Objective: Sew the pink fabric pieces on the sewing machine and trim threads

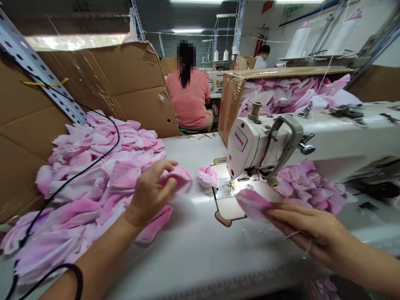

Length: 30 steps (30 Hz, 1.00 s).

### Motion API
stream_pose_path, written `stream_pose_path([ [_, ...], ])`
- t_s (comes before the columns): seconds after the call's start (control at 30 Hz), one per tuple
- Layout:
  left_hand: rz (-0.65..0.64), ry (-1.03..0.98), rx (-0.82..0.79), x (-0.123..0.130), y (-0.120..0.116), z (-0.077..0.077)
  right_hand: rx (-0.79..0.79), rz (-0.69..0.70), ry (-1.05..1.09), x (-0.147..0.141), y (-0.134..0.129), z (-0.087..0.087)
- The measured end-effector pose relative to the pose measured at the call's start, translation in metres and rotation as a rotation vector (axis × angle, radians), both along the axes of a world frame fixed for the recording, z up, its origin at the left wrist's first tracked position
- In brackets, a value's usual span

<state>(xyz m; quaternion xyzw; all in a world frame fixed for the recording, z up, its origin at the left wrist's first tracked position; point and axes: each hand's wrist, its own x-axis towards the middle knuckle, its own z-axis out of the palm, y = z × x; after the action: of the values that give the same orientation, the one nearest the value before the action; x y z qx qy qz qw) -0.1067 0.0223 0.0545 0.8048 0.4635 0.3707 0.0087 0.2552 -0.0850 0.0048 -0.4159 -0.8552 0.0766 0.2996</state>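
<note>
Right hand [308, 233], fingers close and nearly flat, holds a pink plush piece [251, 205] by the sewing machine [246, 146] at one o'clock. Left hand [151, 193], curled, grips a second pink piece [178, 177] at eleven o'clock, beside a heaped pile of pink pieces [93, 183] at ten o'clock, on the white table [193, 258].

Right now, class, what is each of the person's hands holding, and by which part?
The left hand grips a pink fabric piece by its end nearest the hand; the right hand pinches another pink piece by its edge.
</note>
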Motion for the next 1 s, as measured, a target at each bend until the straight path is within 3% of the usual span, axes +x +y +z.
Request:
stream_pose_path([
  [0.07,-0.154,0.199,-0.105,0.017,-0.007,-0.005,-0.155,0.071,-0.015,-0.009,0.002,-0.004],
  [0.17,-0.234,0.367,-0.157,0.035,-0.015,-0.01,-0.292,0.083,-0.036,-0.014,0.008,-0.011],
  [0.3,-0.293,0.314,-0.135,0.056,-0.023,-0.008,-0.25,0.108,0.0,-0.019,0.005,-0.01],
  [0.4,-0.335,0.415,-0.175,0.069,-0.017,-0.018,-0.125,0.127,-0.078,-0.026,0.001,-0.015],
  [0.47,-0.243,0.548,-0.168,0.071,-0.003,-0.028,0.007,0.134,-0.163,-0.023,0.002,-0.025],
  [0.53,-0.107,0.548,-0.137,0.066,0.014,-0.035,0.096,0.095,-0.175,-0.012,0.009,-0.034],
  [0.63,0.025,0.51,-0.08,0.054,0.032,-0.034,0.152,-0.174,-0.119,0.011,0.021,-0.037],
  [0.7,0.037,0.456,-0.029,0.052,0.031,-0.027,0.194,-0.184,-0.084,0.019,0.024,-0.031],
  [0.77,-0.065,0.352,-0.036,0.059,0.018,-0.02,0.208,-0.097,-0.051,0.015,0.021,-0.021],
  [0.87,-0.355,0.13,-0.319,0.081,-0.012,-0.013,0.175,0.062,0.054,-0.006,0.015,-0.01],
  [1.0,-0.527,-0.162,-0.86,0.102,-0.043,-0.014,0.079,0.167,0.212,-0.028,0.014,-0.004],
])
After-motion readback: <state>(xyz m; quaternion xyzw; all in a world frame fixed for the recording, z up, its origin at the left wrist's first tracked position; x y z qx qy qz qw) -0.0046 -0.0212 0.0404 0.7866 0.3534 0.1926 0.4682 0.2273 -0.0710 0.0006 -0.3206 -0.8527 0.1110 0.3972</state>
